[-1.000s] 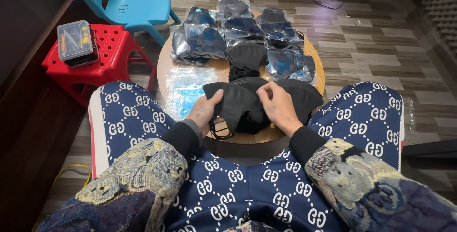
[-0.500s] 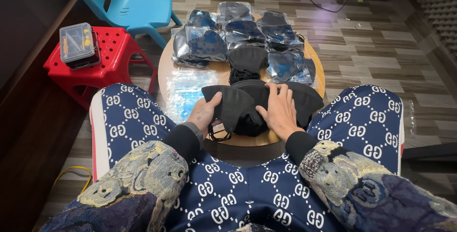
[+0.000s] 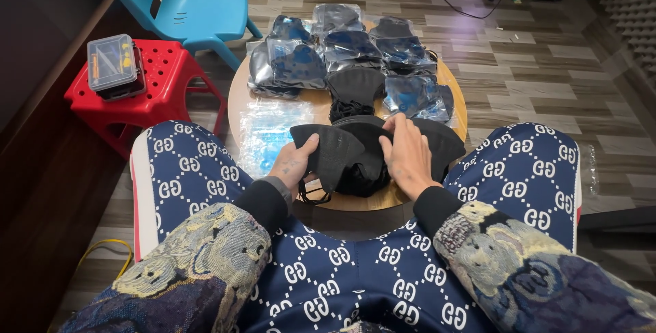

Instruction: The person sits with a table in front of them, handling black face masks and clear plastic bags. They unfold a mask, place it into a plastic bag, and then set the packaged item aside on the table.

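Both hands have spread apart: the left hand [image 3: 295, 162] now pinches the top black mask [image 3: 331, 152] on the pile at the near rim of the round table [image 3: 236, 97], while the right hand [image 3: 408, 155] presses flat and open on the pile. Peeling one layer cleanly suits best; bagged masks [image 3: 342, 49] crowd the far side, clear bags [image 3: 263, 131] lie left.

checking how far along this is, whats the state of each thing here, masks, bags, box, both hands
left hand: gripping the edge of a folded black fabric face mask
right hand: flat on the pile of loose black masks
clear plastic bags of dark masks: filled, stacked at the far side of the round wooden table
empty clear plastic bags: lying flat
clear plastic box: lid shut, on the red plastic stool
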